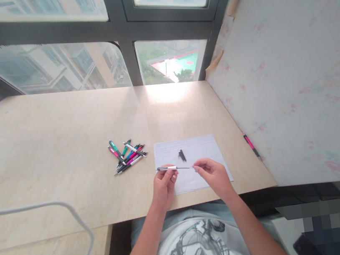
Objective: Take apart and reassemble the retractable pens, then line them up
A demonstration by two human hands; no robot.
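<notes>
My left hand (165, 187) is closed around the white barrel of a click pen (171, 168), held level above the paper. A thin dark refill (183, 167) sticks out of the barrel's right end. At that refill's tip, the thumb and finger of my right hand (213, 176) are pinched together; whatever lies between them is too small to make out. Black pen grip pieces (182, 155) lie on the written sheet of paper (198, 149), just beyond my hands.
Left of the paper is a loose pile of several coloured click pens (128, 156). A pink and black pen (251, 145) lies along the right wall. A white cable (70, 209) loops over the wooden desk (64, 138) at left. Windows stand behind the desk.
</notes>
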